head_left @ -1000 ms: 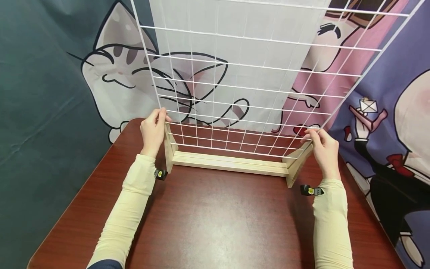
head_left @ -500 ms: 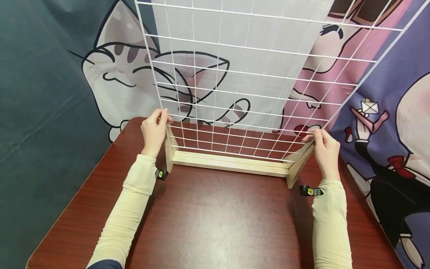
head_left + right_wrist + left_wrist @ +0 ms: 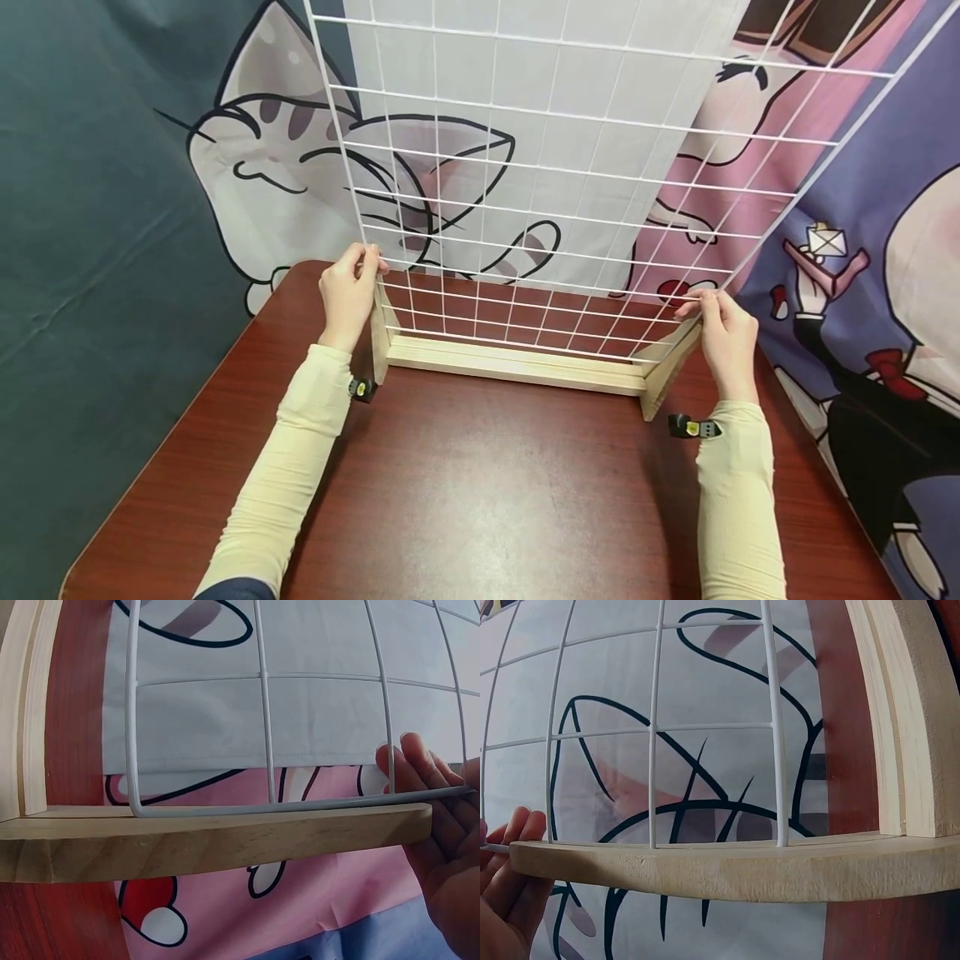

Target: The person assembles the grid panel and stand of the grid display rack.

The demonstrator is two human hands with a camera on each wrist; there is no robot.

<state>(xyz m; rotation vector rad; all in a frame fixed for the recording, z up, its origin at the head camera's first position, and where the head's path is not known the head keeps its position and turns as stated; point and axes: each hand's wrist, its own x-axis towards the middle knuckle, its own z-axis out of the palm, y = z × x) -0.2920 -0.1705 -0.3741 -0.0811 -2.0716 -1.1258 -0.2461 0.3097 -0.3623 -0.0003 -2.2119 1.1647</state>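
Observation:
A white wire grid panel (image 3: 558, 173) stands upright between the two side boards of a light wooden stand (image 3: 517, 364). My left hand (image 3: 349, 292) pinches the panel's left edge wire just above the left side board (image 3: 705, 870). At the opposite edge, my right hand (image 3: 726, 333) pinches the wire near the top of the right side board (image 3: 217, 844). Both wrist views show the panel's lowest wire (image 3: 131, 727) apart from the grooved base bar (image 3: 34, 712), with a gap between them. The panel's top lies outside the head view.
The stand rests on a reddish-brown wooden table (image 3: 480, 483). Behind it hangs a printed cloth (image 3: 270, 192) with cartoon cats, and a plain dark green part (image 3: 97, 250) covers the left. Another printed cloth (image 3: 862, 292) borders the table's right side.
The grid panel has come down a little between the side boards, mostly in the first half second. My hands have sunk slightly with it, holding the same edges. The stand keeps its place.

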